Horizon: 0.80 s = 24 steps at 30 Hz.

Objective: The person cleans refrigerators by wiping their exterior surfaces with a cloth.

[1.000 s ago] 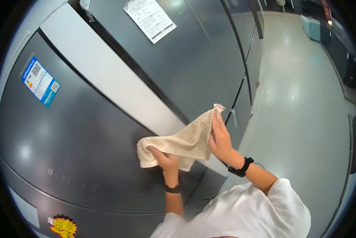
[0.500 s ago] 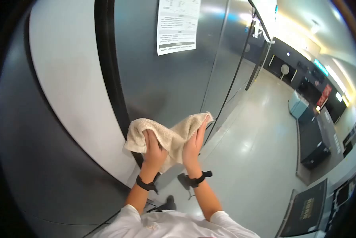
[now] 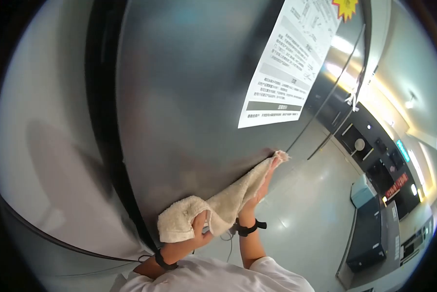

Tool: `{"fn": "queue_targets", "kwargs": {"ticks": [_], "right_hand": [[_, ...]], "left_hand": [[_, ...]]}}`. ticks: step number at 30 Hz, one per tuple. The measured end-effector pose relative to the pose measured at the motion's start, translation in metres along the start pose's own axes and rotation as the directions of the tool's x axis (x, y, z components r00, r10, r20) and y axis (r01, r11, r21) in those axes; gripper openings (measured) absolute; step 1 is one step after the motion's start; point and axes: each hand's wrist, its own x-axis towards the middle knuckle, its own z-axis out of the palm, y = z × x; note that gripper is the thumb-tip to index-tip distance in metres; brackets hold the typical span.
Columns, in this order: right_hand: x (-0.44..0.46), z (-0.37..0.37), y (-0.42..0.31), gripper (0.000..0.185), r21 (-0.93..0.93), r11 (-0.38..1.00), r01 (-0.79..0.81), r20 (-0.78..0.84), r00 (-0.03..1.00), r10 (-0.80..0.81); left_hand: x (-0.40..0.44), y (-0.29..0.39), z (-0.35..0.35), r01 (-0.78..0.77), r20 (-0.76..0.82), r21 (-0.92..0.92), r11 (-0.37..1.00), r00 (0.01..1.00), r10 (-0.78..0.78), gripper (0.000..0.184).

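A beige terry towel [image 3: 223, 209] is stretched between my two hands, against the lower part of a dark glossy appliance door [image 3: 189, 131]. Gathered cloth sits around the fingers of my left hand [image 3: 200, 234], whose grip is partly covered by a fold. My right hand [image 3: 260, 194] holds the towel's other end, farther up and to the right, with its fingers mostly behind the cloth. Above the towel, a white printed sheet [image 3: 281, 78] is stuck to the door.
A pale side panel [image 3: 58, 146] stands at the left, beside the door's black edge [image 3: 106, 121]. The grey floor [image 3: 306, 214] stretches away on the right, towards a light-coloured box [image 3: 363, 191] and dark cabinets [image 3: 366, 233]. A thin cable [image 3: 229, 246] hangs near my right wrist.
My view has moved closer to the door and tilted, so the sheet looks larger. The towel has come against the door, with my right hand reaching farther up and right. Both hands keep hold of it.
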Motion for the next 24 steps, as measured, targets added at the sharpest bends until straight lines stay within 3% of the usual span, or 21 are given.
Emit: {"fn": "queue_targets", "kwargs": {"ticks": [2, 4, 6, 8, 9, 11, 15, 18, 22, 24], "right_hand": [[0.011, 0.002, -0.002, 0.066, -0.065, 0.998, 0.009, 0.012, 1.000, -0.008], [-0.001, -0.013, 0.053, 0.066, -0.328, 0.922, 0.206, 0.079, 0.979, -0.190], [-0.018, -0.015, 0.073, 0.069, -0.335, 0.890, 0.309, 0.150, 0.950, -0.273], [-0.030, -0.013, 0.099, 0.077, -0.311, 0.934, 0.173, 0.135, 0.981, -0.137], [-0.028, -0.015, 0.105, 0.080, -0.316, 0.909, 0.271, 0.177, 0.958, -0.224], [-0.031, -0.009, 0.110, 0.086, -0.287, 0.848, 0.446, 0.233, 0.891, -0.390], [-0.006, -0.035, 0.079, 0.091, -0.278, 0.866, 0.414, 0.317, 0.891, -0.324], [0.019, -0.059, 0.076, 0.102, -0.275, 0.862, 0.426, 0.410, 0.863, -0.296], [0.013, -0.077, 0.101, 0.098, -0.242, 0.842, 0.482, 0.479, 0.814, -0.328], [0.007, -0.086, 0.127, 0.091, -0.219, 0.840, 0.497, 0.466, 0.810, -0.357]], "left_hand": [[-0.003, -0.002, 0.006, -0.034, -0.002, 0.062, 0.998, 0.999, 0.034, 0.055], [-0.001, -0.003, 0.021, -0.041, -0.137, 0.058, 0.997, 0.989, 0.049, 0.046], [-0.009, -0.006, 0.037, 0.004, -0.135, 0.032, 0.999, 0.991, 0.000, 0.064], [-0.005, -0.010, 0.048, 0.102, -0.117, -0.009, 0.995, 0.988, -0.102, 0.065], [-0.005, -0.004, 0.054, 0.157, -0.104, -0.022, 0.987, 0.982, -0.159, 0.066], [-0.011, 0.000, 0.068, 0.234, -0.081, 0.215, 0.948, 0.972, -0.221, 0.064], [-0.017, 0.026, 0.065, 0.201, 0.079, 0.626, 0.754, 0.945, -0.317, 0.062], [-0.021, 0.041, 0.114, 0.232, 0.115, 0.661, 0.714, 0.908, -0.402, 0.062], [-0.039, 0.047, 0.130, 0.539, -0.012, 0.400, 0.741, 0.812, -0.584, 0.063], [-0.055, 0.055, 0.155, 0.632, 0.003, 0.307, 0.711, 0.747, -0.665, 0.063]]}}
